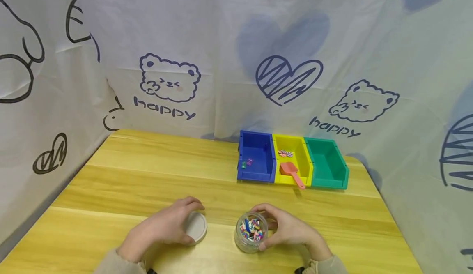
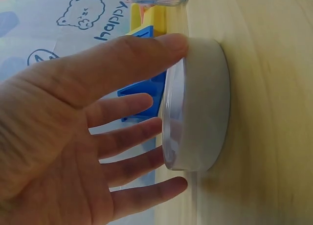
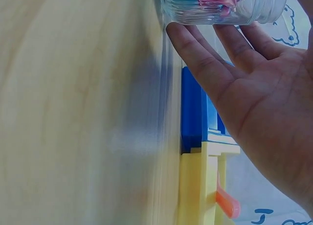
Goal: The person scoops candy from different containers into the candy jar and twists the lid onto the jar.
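Note:
A round, shallow white lid [image 1: 196,227] lies on the table with its clear inner side facing up. My left hand [image 1: 168,223] is around it: the thumb [image 2: 171,45] rests at its near edge, while the loosely spread fingers [image 2: 134,132] reach toward the far side. To the right, a clear ribbed jar [image 1: 246,244] without a lid holds colourful small pieces [image 1: 252,229]. My right hand [image 1: 290,226] grips this jar from the right, thumb at the near side and fingers behind. In the right wrist view its fingertips [image 3: 177,32] meet the jar wall.
Behind the jar stand three joined bins: blue [image 1: 256,153] with a few tiny pieces, yellow [image 1: 302,159] with striped pieces and a pink scoop [image 1: 290,171], and green [image 1: 327,159]. A printed white cloth [image 1: 221,40] hangs around the wooden table [image 1: 148,171].

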A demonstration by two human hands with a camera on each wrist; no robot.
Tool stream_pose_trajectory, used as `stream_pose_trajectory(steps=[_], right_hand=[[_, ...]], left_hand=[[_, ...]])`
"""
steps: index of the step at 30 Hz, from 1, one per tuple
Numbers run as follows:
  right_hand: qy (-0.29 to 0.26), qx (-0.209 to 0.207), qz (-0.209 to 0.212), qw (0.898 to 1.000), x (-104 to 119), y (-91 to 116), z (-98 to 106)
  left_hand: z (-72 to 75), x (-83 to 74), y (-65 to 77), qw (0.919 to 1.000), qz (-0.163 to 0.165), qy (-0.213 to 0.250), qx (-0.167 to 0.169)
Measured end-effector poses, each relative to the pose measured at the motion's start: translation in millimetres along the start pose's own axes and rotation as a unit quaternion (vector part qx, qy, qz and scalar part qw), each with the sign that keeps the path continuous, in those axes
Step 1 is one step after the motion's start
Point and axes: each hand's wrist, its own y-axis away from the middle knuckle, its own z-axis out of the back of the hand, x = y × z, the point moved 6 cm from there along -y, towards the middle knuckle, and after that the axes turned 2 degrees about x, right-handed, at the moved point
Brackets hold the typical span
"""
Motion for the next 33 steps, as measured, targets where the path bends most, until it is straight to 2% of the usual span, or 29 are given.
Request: stream_pose_trajectory(steps=[5, 15, 20, 23, 29, 33], right_hand=[[0.001, 0.003, 0.009, 1.000, 2, -1, -1], [-0.007, 0.005, 0.008, 1.000, 0, -2, -3], [-0.004, 0.004, -0.001, 1.000, -4, -3, -3], [-0.001, 0.001, -0.009, 1.000, -6, -3, -2], [0.005, -0.002, -0.023, 1.000, -9, -3, 1], [0.005, 0.006, -0.009, 1.000, -9, -2, 1]], left_hand=[[-4.9, -0.6, 0.9, 0.9999, -0.002, 0.015, 0.007], [-8.9, -1.4, 2.3, 0.9998, 0.009, 0.012, 0.011], [-9.3, -2.8, 1.6, 0.9999, 0.005, 0.008, 0.010], [-7.6, -5.6, -1.3, 0.9999, -0.012, 0.010, 0.002], [-1.4, -16.5, -11.4, 0.9969, -0.061, 0.033, -0.039], [3.5, -27.8, -19.7, 0.9929, -0.087, 0.048, -0.066]])
